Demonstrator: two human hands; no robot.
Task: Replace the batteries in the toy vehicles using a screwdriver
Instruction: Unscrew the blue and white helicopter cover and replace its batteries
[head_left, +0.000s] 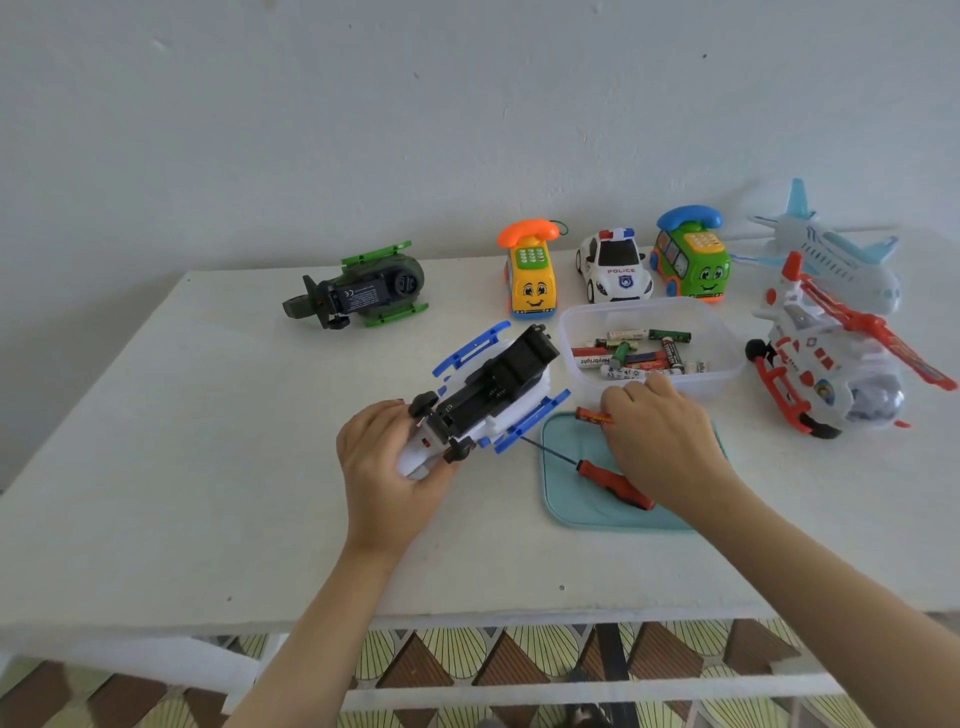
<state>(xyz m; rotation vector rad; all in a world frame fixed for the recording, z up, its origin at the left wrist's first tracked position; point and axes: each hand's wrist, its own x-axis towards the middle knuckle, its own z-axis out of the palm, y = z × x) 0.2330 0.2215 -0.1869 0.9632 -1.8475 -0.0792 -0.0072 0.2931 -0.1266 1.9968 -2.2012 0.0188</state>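
Note:
A white and blue toy helicopter (488, 395) lies belly up at the table's middle, its black battery bay open. My left hand (389, 467) grips its nose end. My right hand (660, 431) is over the teal mat (571, 499), fingers closed on a red battery (592, 415). A red-handled screwdriver (608, 478) lies on the mat, partly under my right hand. A clear plastic tub (727, 358) behind my right hand holds several loose batteries.
A green toy helicopter (363, 291) lies upside down at the back left. Along the wall stand a yellow phone car (530, 280), a police car (615, 270), a green phone bus (691, 260), a blue plane (831, 249) and a red-white helicopter (831, 364).

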